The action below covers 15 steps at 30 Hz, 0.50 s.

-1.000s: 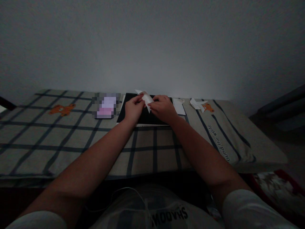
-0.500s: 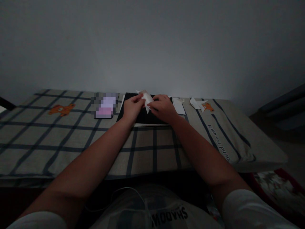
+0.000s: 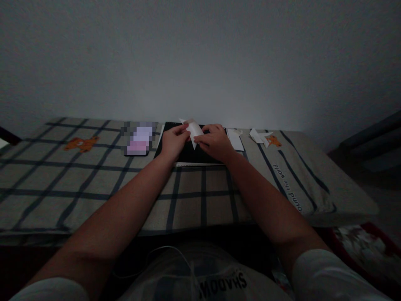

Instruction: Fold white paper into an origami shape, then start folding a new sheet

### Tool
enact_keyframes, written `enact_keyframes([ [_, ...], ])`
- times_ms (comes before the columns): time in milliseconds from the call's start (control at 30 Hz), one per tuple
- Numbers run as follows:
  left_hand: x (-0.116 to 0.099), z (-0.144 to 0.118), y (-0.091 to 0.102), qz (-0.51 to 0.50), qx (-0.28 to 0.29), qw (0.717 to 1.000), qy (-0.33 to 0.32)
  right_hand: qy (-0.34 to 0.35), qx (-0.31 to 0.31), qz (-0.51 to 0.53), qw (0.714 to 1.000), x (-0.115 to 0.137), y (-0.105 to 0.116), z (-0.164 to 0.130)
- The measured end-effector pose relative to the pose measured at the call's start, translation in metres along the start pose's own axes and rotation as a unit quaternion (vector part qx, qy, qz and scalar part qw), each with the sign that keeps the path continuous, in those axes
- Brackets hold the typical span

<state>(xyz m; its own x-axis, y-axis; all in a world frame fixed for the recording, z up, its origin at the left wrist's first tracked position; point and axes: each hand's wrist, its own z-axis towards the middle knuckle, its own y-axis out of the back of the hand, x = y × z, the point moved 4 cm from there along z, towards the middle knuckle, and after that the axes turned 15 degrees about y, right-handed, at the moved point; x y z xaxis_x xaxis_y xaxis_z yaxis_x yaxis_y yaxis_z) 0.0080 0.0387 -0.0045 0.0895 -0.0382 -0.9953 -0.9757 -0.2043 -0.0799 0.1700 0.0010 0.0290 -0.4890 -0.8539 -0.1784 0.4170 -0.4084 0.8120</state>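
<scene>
Two hands meet over a checked bed cover (image 3: 94, 175), which spreads under and around them. Beneath them lies a black pad (image 3: 191, 154). The left hand (image 3: 172, 144) and right hand (image 3: 216, 144) each pinch a folded white paper piece (image 3: 193, 130) between fingertips, held just above the pad. Right of the hands lie a white sheet (image 3: 235, 140) and a finished paper figure (image 3: 260, 137). A crease seems in progress; pressing it flat likely needs a firm pinch.

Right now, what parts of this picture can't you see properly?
- Folded white paper: head view; the left hand and right hand cover its lower part, so its shape is unclear.
- Pixelated patch on the checked cover: blurred out, unreadable.
- Black board: mostly under the hands.
- Small paper pieces: dim and too small.
</scene>
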Motion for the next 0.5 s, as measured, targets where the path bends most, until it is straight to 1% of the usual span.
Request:
enact_keyframes([
  [267, -0.0034, -0.0025, -0.0001, 0.005, 0.004, 1.0, -0.001, -0.001, 0.001, -0.001, 1.0, 0.0011, 0.0025, 0.0013],
  [500, -0.0024, -0.0019, -0.0003, 0.027, 0.012, 0.999, -0.027, 0.001, 0.006, -0.01, 1.0, 0.0017, 0.0026, 0.0015],
])
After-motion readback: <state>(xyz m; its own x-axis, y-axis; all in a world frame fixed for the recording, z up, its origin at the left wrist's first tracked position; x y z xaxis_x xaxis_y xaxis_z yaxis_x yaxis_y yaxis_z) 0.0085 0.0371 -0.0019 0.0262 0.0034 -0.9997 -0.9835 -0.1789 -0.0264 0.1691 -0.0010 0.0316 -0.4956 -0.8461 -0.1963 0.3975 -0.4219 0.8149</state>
